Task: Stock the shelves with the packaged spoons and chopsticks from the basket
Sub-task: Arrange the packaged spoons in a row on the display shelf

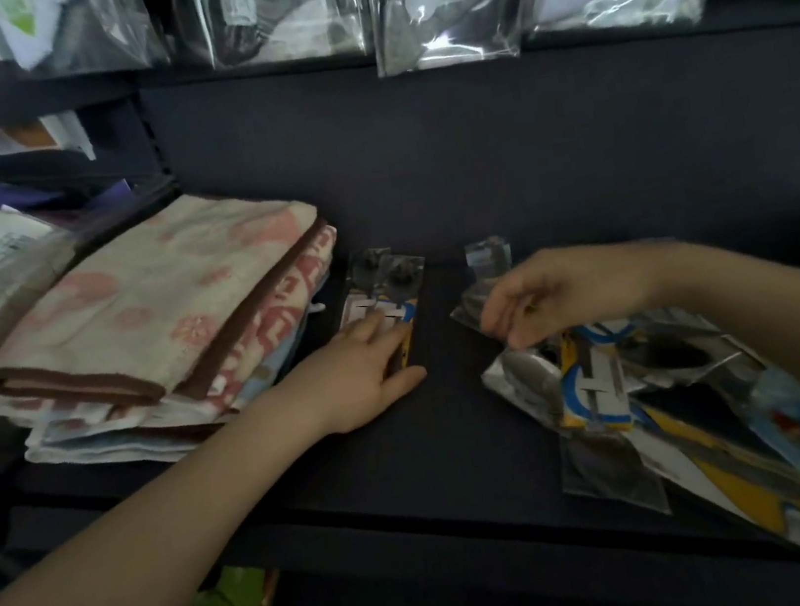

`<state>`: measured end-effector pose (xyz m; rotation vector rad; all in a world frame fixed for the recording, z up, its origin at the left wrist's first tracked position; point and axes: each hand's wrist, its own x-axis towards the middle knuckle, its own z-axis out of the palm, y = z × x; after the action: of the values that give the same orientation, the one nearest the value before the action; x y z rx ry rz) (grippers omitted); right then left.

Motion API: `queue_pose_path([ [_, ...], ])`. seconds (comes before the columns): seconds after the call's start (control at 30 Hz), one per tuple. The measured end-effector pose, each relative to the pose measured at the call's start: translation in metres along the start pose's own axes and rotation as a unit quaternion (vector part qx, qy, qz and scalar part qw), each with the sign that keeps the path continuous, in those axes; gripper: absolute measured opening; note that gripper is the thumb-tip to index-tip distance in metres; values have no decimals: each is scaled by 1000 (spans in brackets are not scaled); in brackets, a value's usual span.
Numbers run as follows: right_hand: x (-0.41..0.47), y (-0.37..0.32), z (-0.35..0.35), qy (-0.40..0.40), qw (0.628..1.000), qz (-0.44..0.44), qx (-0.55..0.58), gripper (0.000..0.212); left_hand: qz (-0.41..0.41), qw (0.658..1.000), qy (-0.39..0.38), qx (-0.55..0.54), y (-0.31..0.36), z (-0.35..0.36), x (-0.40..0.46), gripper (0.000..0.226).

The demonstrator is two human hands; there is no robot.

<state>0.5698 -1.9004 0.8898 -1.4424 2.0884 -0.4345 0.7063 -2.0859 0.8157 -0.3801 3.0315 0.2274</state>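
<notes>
While the left hand [367,375] lies flat, its straight fingers [374,326] press a spoon pack [389,294] onto the dark shelf [458,429], just beside folded towels [152,329]. The right hand [557,294] pinches the clear top of another pack [486,269]. Below it lies a shiny, yellow-and-blue pile of packs [663,408].

Shelf [457,424] bare btwn hands; towel stack [158,328] blocks left, packet pile [664,419] right.
</notes>
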Motion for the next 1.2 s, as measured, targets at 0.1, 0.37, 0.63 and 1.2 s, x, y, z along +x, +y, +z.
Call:
queue_pose_path([
  [0.1,3,3,14,-18,998,26,-58,29,-3,1000,25,15,4,-4,-2,72],
  [0.37,10,9,14,47,998,2,-53,5,-14,998,50,-21,9,-12,-14,63],
  [0.63,2,18,-22,252,928,-110,251,16,38,908,128,-397,65,-17,-11,46],
  [1.2,-47,112,-4,208,934,220,189,108,-97,844,90,-520,94,-3,-5,10],
])
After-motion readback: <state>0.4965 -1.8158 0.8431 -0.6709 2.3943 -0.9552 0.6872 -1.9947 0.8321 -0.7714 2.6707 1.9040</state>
